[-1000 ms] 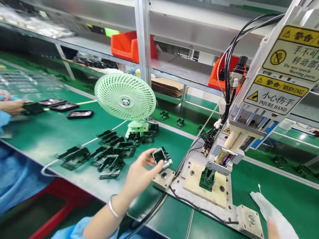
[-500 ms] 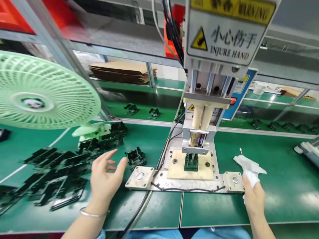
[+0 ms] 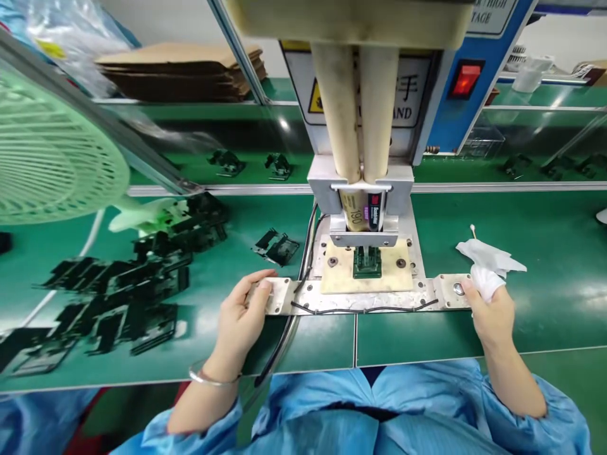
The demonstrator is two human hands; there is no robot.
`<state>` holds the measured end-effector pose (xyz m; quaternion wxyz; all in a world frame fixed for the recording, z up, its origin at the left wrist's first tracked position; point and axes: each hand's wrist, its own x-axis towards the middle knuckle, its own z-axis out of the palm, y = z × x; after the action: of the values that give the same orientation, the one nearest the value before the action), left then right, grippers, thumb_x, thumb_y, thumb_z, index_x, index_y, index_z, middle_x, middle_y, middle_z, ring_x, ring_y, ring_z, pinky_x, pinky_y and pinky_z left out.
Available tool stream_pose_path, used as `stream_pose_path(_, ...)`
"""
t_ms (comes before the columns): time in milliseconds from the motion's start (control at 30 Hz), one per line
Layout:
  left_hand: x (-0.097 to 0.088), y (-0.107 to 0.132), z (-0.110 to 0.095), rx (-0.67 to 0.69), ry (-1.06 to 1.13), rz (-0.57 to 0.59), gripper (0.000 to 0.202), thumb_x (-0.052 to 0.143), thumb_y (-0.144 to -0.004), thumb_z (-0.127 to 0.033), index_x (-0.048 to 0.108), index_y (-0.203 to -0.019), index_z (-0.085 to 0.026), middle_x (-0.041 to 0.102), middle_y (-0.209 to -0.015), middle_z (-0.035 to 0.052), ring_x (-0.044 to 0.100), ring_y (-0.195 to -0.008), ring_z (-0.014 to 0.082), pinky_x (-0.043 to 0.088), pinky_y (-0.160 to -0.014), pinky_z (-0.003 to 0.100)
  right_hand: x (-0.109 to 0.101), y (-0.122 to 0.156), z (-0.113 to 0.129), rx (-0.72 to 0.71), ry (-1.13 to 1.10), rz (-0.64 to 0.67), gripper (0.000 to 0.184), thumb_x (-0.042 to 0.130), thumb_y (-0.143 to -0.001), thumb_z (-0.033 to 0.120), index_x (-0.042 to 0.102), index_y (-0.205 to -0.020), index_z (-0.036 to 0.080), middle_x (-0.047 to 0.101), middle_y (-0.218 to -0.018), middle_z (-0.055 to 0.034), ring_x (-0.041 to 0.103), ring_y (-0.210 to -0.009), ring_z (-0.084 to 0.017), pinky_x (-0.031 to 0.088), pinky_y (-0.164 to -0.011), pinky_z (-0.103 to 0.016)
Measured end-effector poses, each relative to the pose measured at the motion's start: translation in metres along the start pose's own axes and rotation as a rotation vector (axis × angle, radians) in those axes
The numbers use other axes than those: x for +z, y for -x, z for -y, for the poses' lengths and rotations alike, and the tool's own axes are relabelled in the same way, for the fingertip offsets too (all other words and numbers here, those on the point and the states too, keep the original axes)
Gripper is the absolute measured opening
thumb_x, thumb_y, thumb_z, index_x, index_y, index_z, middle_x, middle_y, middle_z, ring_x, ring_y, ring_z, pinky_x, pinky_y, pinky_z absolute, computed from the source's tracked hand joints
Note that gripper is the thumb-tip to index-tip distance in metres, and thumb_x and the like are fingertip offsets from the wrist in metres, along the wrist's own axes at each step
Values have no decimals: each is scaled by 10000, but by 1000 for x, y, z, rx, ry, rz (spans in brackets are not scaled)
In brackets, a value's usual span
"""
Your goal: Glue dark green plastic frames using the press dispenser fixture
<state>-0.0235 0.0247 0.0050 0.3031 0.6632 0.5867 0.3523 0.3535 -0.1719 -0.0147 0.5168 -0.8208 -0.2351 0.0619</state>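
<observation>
My left hand (image 3: 241, 319) curls around the left button block (image 3: 285, 296) of a bench press, its thumb on top, covering the button. In my right hand (image 3: 493, 321) is a crumpled white wipe (image 3: 490, 259), and a cotton swab (image 3: 473, 232) sticks up behind it. That hand's thumb touches the right button block (image 3: 446, 292) beside its round metal button. Between the blocks, a small dark-green plastic part (image 3: 367, 268) sits on the cream fixture plate (image 3: 339, 281), under the press head (image 3: 363, 239). One loose black part (image 3: 277, 246) lies behind my left hand.
Many black plastic parts (image 3: 118, 309) are spread on the green bench at left, near a pale green fan (image 3: 57, 151). Cables (image 3: 289, 335) run left of the press base. Several more parts (image 3: 277, 165) stand along the back. Stacked cardboard (image 3: 180, 69) lies on a shelf.
My left hand has moved right from above the bench onto the left button block. My right hand has come to the right block, still holding the wipe. The view has tilted downward.
</observation>
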Motion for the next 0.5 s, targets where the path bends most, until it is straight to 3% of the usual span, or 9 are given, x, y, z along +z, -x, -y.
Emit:
stream_pose_path(167,-2,1,1,33,-11,-5,409,510,-864,-507,662,-1053,-178,696,-1062,62,624,-872,206,486,-728,272,-1,1,1,-42,3,5,653,711,-661,670,673,-1022,127,680,-954,-135,627,-914,-332,452,-904,-472)
stream_pose_path(333,1,3,-1,55,-17,-19,379,504,-878,-469,667,-1047,-172,701,-1012,56,614,-791,187,474,-665,268,-3,2,5,-57,22,-11,618,715,-676,657,679,-998,131,673,-901,-116,623,-879,-315,470,-864,-454)
stream_pose_path(500,-2,5,-1,111,-88,-48,411,498,-907,-433,646,-1107,-106,671,-1078,80,616,-915,224,496,-801,346,-5,2,7,-103,12,-29,591,724,-691,646,679,-958,121,658,-863,-107,614,-808,-292,480,-815,-444)
